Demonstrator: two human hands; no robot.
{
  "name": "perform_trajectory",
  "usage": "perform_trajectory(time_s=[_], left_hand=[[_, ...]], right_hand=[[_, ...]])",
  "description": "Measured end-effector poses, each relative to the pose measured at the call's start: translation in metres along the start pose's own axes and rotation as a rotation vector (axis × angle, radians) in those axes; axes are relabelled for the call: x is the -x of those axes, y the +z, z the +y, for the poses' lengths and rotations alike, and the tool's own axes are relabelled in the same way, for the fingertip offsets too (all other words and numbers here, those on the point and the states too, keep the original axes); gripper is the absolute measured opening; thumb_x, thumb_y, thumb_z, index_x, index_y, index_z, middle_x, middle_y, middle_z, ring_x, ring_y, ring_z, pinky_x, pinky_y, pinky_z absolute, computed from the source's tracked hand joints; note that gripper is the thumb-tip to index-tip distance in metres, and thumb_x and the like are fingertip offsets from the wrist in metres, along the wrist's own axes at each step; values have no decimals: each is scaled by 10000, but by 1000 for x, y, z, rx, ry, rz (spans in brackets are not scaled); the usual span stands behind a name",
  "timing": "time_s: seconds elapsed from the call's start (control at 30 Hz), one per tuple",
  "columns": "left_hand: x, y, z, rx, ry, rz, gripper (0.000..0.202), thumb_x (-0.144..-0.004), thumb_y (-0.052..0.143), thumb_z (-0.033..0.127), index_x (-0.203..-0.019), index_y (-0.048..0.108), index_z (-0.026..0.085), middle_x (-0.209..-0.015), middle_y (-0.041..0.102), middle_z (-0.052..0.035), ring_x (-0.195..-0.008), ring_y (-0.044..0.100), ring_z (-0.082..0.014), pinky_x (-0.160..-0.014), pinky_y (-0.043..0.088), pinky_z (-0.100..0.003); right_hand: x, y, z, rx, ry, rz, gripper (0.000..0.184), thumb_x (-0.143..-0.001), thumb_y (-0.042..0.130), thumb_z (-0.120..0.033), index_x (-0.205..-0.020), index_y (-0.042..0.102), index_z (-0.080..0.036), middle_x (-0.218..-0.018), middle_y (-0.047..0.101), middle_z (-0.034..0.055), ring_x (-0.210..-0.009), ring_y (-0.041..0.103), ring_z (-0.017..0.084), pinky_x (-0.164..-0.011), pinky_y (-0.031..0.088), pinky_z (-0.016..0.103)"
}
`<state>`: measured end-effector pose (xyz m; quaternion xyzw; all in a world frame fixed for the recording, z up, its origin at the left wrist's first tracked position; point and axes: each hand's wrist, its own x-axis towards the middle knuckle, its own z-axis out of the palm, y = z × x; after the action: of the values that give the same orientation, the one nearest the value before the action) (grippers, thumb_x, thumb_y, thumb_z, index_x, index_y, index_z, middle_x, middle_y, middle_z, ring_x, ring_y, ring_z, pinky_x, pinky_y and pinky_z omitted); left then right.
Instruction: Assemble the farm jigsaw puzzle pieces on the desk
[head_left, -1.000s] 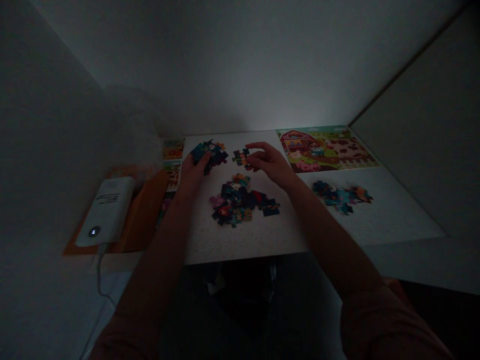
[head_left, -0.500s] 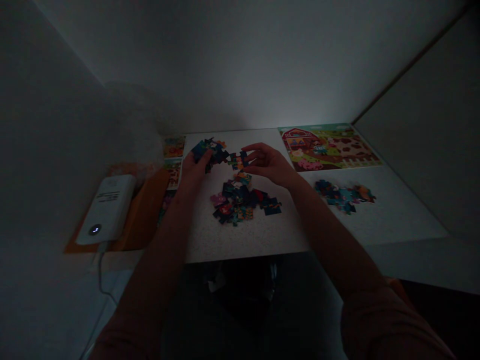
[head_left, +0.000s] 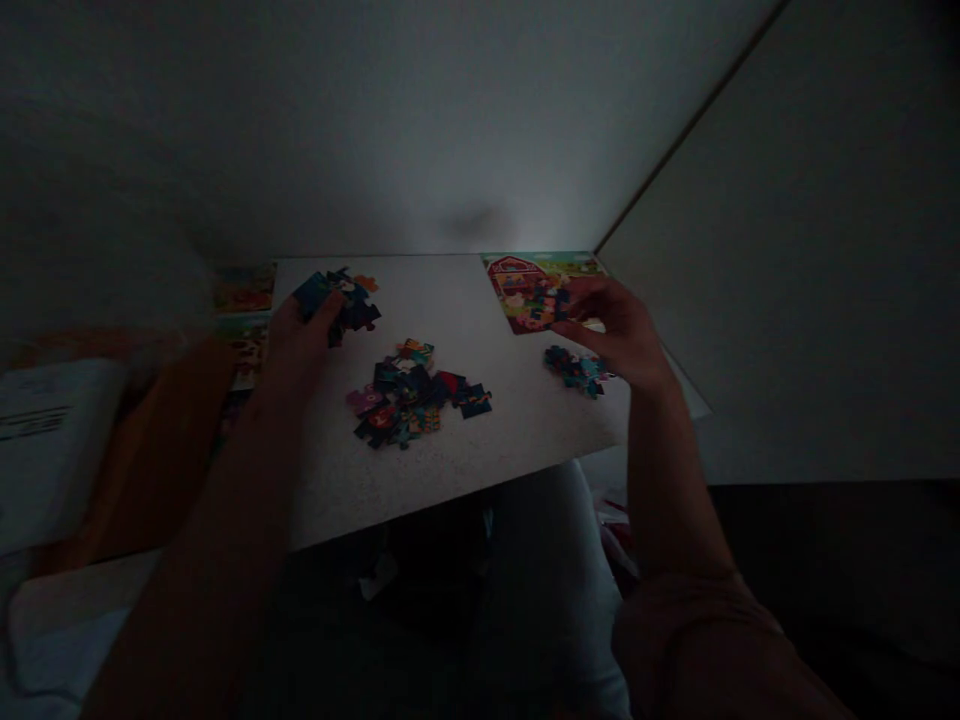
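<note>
At the left of the white table my left hand (head_left: 304,325) is closed around a bunch of jigsaw puzzle pieces (head_left: 346,298), the thumb lying on top. My right hand (head_left: 611,325) pinches a puzzle piece (head_left: 556,304) over the farm picture (head_left: 514,270), which shows a red barn. Below that hand is a smaller pile of puzzle pieces (head_left: 576,370), mostly blue. Between my hands, nearer to me, a larger loose heap of puzzle pieces (head_left: 412,395) lies on the table. The room is dim, and the held piece's print is hard to make out.
The white table (head_left: 450,470) meets a pale wall (head_left: 390,130) at its back. At the far left a white device (head_left: 56,440) lies by an orange surface (head_left: 161,440). More picture sheets (head_left: 244,290) show beyond my left forearm.
The view has turned to the right. My right hand has carried its puzzle piece from beside the left hand over to the farm picture. My left hand still grips its bunch.
</note>
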<state>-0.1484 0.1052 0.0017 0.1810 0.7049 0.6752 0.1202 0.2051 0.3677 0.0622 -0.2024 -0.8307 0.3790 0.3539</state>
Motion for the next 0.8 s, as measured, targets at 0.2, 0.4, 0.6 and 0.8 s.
perform_trajectory(time_s=[0.2, 0.4, 0.6, 0.8], left_hand=[[10, 4, 13, -28, -30, -45, 241, -982, 894, 410, -1029, 794, 196, -874, 770, -17, -714, 659, -158, -590, 510, -236], [11, 5, 5, 57, 8, -97, 316, -958, 911, 461, -1090, 807, 194, -942, 808, -71, -731, 686, -169, -574, 514, -248], [10, 7, -6, 93, 14, -191, 487, -879, 960, 601, -1108, 795, 204, -960, 821, -78, -727, 707, -166, -578, 529, -249], [13, 7, -5, 59, 17, -264, 500, -899, 956, 592, -1168, 799, 201, -1008, 847, -90, -807, 773, -191, -620, 551, -252]], right_hand=[[67, -71, 67, 358, 256, 19, 682, -772, 905, -803, -1177, 786, -268, -1199, 799, 138, -1017, 748, 301, -863, 645, 474], [40, -19, 51, 328, 151, 92, 573, -887, 855, -752, -1200, 803, -274, -1153, 811, 125, -986, 753, 313, -895, 644, 515], [-32, 124, -20, 29, -76, -296, 471, -1019, 756, -692, -1218, 815, -269, -1188, 831, 115, -984, 750, 262, -871, 630, 427], [-50, 196, -14, -164, -42, -410, 431, -1006, 727, -675, -1049, 788, -251, -1024, 820, 72, -842, 669, 220, -835, 574, 394]])
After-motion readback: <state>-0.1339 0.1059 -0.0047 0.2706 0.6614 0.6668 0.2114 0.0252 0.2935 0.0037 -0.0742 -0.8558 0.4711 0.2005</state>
